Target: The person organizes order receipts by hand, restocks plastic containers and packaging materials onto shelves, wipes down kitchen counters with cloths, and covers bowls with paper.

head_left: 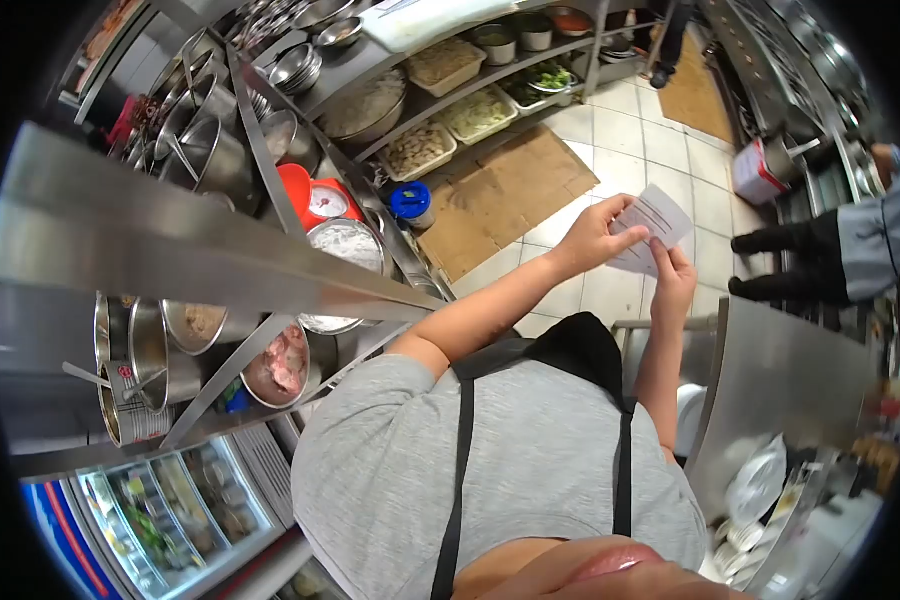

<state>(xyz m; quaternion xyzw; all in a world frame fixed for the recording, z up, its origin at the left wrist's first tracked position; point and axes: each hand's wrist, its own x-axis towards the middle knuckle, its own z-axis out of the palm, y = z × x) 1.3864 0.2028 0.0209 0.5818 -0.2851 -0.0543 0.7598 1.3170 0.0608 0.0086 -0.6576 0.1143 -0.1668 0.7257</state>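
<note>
A white paper slip with a few printed lines is stretched between my hands in front of me, above the tiled floor. My left hand grips its left side, thumb laid across the face of the paper. On the lower right edge, my right hand pinches the slip between thumb and fingers. The print is too small to read. Part of the slip's lower area is behind my thumbs.
Left stands a steel shelf with metal pots, a red scale, a bowl of white powder and a pot of raw meat. Cardboard covers some floor. A co-worker stands right; another person's legs show far back.
</note>
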